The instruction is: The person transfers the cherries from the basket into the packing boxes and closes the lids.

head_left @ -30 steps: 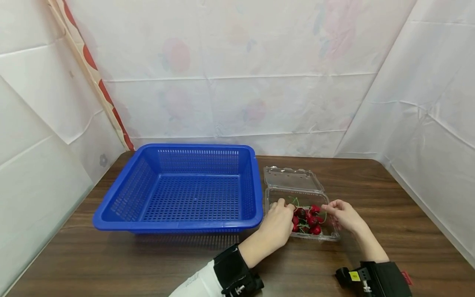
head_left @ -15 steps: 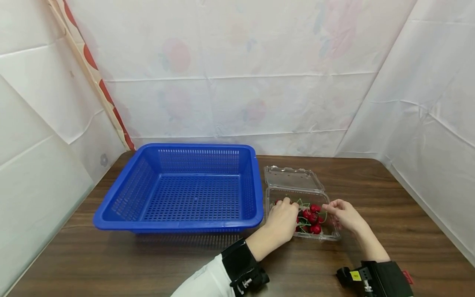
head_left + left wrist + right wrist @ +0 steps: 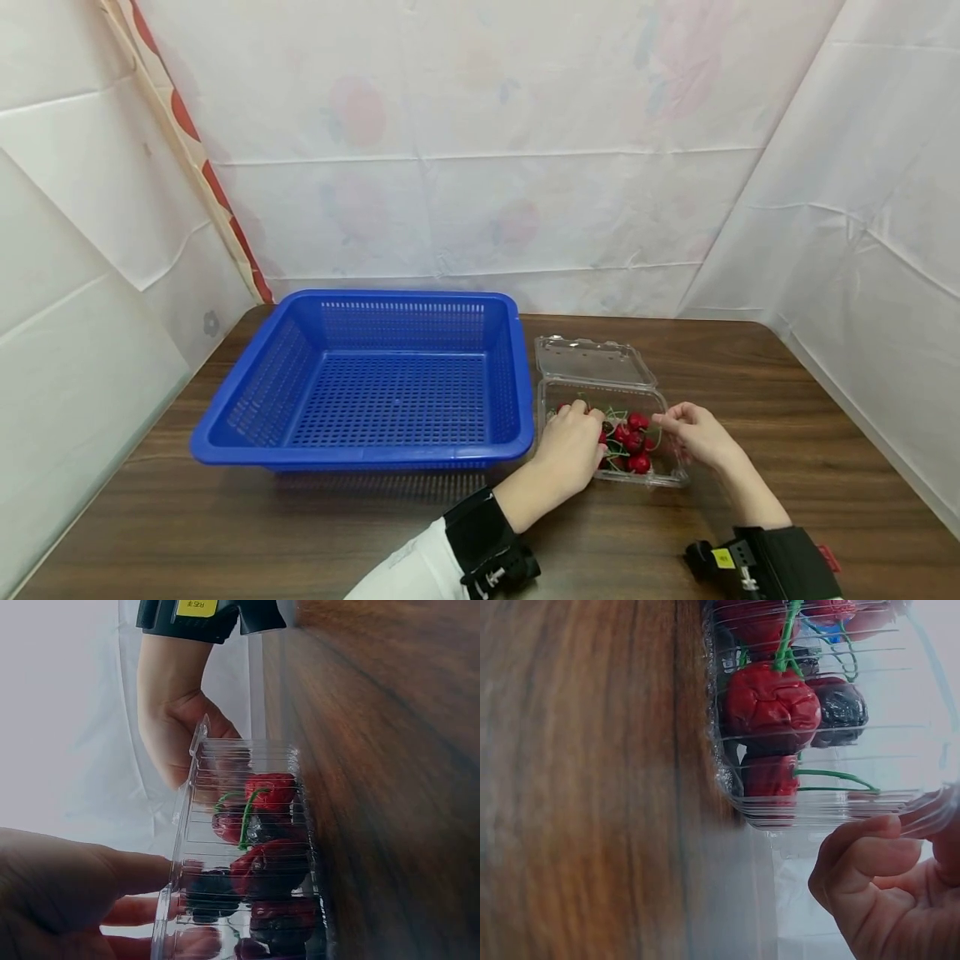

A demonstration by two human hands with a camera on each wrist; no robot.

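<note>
Red and dark cherries (image 3: pixel 633 442) with green stems lie in a clear plastic clamshell box (image 3: pixel 671 477), its lid (image 3: pixel 596 362) folded back. My left hand (image 3: pixel 566 446) reaches into the left part of the box, fingers pointing down among the cherries. From the left wrist view, the left fingers (image 3: pixel 139 910) pass over the rim beside a dark cherry (image 3: pixel 212 895); I cannot tell whether they grip one. At the right rim my right hand (image 3: pixel 697 433) pinches the box edge between thumb and fingers. The right wrist view has these curled fingers (image 3: pixel 870 859) at the box corner.
A large blue plastic basket (image 3: pixel 360 456) with perforated walls stands just left of the box, on a brown wooden table (image 3: pixel 225 533). White sheets (image 3: pixel 465 217) hang behind and at both sides of the table. Both wrists carry black camera straps.
My left hand has shifted slightly right inside the box, uncovering a cherry at its left and covering others. The right hand stays at the rim, and the basket has not moved.
</note>
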